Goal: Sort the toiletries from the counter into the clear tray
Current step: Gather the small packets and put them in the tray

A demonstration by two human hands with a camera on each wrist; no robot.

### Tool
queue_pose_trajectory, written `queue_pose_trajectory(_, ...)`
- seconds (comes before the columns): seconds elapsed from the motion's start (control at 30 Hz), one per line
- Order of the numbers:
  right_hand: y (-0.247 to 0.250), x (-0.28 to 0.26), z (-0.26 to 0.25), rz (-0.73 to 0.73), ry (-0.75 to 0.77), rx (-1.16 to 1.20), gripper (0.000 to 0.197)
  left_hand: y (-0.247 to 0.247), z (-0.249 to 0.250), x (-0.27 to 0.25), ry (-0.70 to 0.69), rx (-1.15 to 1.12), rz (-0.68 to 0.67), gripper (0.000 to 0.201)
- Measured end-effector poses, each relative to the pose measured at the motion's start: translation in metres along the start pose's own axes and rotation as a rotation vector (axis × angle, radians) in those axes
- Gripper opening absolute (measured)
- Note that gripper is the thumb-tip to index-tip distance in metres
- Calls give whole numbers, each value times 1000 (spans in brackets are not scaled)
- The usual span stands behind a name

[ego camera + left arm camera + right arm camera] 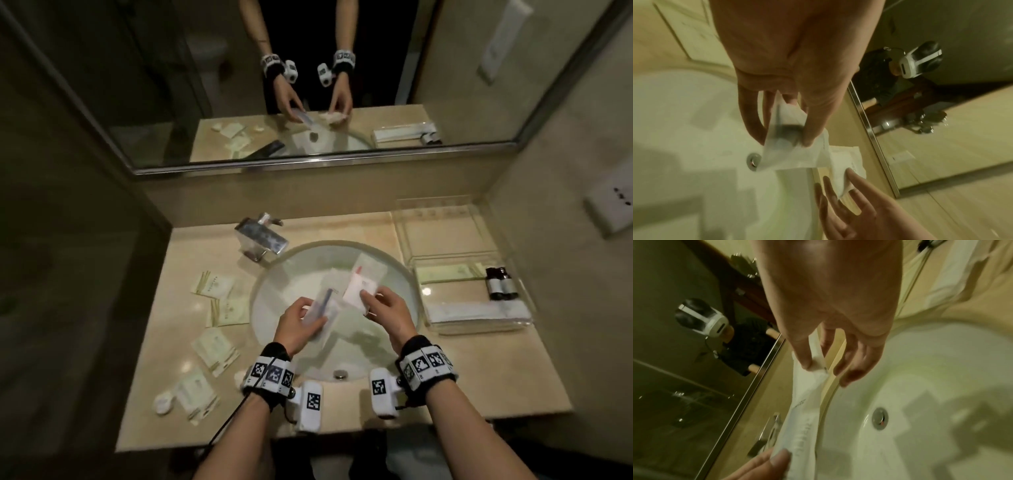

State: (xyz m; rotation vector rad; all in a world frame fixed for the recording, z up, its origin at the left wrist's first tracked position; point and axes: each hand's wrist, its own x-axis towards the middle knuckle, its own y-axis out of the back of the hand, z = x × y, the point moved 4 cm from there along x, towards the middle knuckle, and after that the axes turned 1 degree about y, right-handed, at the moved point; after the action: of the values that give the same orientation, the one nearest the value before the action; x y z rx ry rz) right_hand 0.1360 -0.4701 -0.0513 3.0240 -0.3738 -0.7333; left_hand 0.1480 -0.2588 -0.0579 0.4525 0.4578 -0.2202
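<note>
Over the sink [274, 274], the left hand [298, 327] pinches a razor packet [323, 305] and the right hand [387, 315] pinches a white packet [359, 287].

**Gloss, chrome and clear plastic**

The counter [342, 226] is polished beige stone, glossy with light spots. The sink [294, 274] is smooth white glazed ceramic. At its 11 o'clock, the tap [262, 238] is mirror-bright chrome. The clear tray [455, 219] is transparent plastic. Sachets [214, 286] at 9 o'clock look matt paper.
</note>
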Motion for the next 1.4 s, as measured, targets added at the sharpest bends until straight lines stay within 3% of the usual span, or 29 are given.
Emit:
queue_pose_trajectory(0.1,52,0,-4,20,-40,131,7,-53,36,1,-52,33,-84,28)
queue_pose_trajectory(0.23,112,5,-6,81,-88,235,22,-111,71,8,-84,13,-164,30)
queue_pose_trajectory(0.33,149,9,-6,123,-112,247,22,-143,89,19,-85,38,-203,36)
queue_pose_trajectory(0.53,207,33,-5,301,-89,307,30,-184,123,44,-98,95,-167,52)
queue_pose_trajectory(0.63,227,45,3,409,-97,288,20,-204,134,62,-169,109,-139,50)
queue_pose_trajectory(0.87,257,72,37,545,-242,32,21,-239,141,95,-280,306,-132,30)
queue_pose_trajectory(1.0,259,67,30,607,-272,-58,11,-247,136,103,-350,431,-162,33)
queue_pose_trajectory(1.23,261,68,26,615,-231,-119,30,-253,132,107,-495,583,-189,44)
queue_pose_trajectory(1.4,258,73,26,566,-200,-136,25,-254,133,105,-551,730,-262,35)
